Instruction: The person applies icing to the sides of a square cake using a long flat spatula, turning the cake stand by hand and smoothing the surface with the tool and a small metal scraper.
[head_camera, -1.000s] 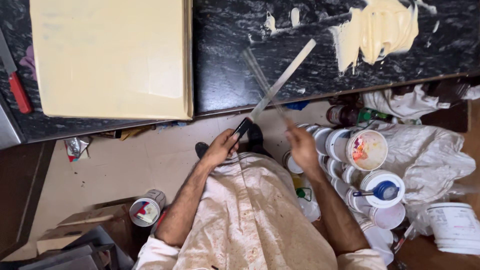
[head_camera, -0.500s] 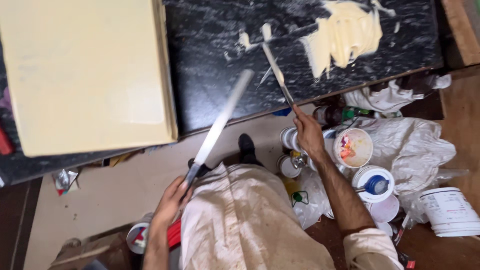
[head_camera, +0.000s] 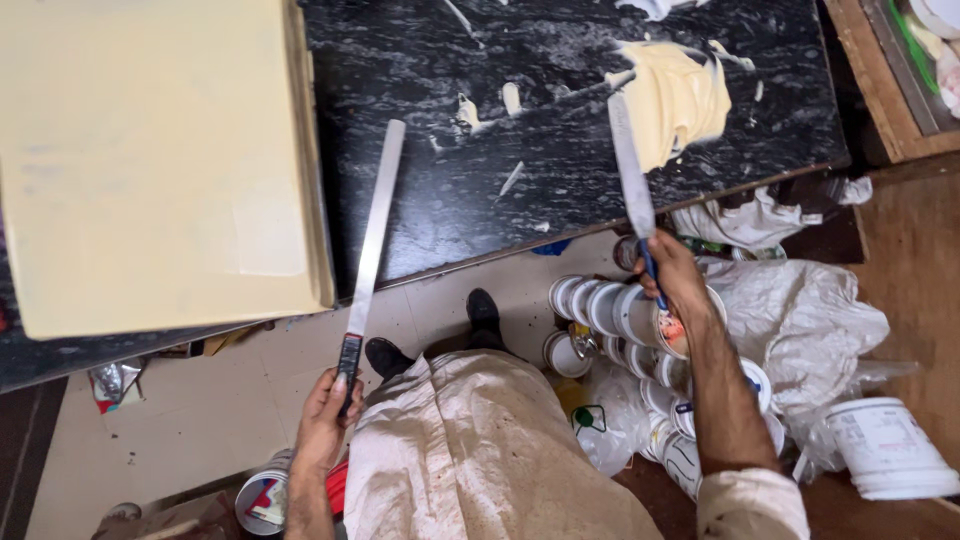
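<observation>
While I stand over it, the black, white-veined stone tabletop (head_camera: 560, 190) fills the upper part of my view, and the big pale-yellow flat board (head_camera: 150, 160) lies on its left portion, its right edge just beside the long blade. On the far right of the tabletop sits a spread of cream-coloured putty (head_camera: 685, 100), with small dabs of the same stuff scattered to its left. On the floor below the tabletop's edge, a crumpled white plastic sheet (head_camera: 800, 320) lies to my right, next to a cluster of round paint tins (head_camera: 600, 305) and a white plastic bucket (head_camera: 885, 445).

My left hand (head_camera: 325, 420) is closed around the dark handle of a long, narrow steel straightedge blade (head_camera: 375, 225). That blade rises from the hand, up and slightly to the right, crossing the tabletop's near edge and ending over the dark stone. My right hand (head_camera: 675, 275) is clamped on the blue handle of a shorter steel putty knife (head_camera: 630, 165). Its blade runs up and a little left from the hand, and its tip reaches the lower left edge of the putty. The two hands are well apart, on either side of my body.
</observation>
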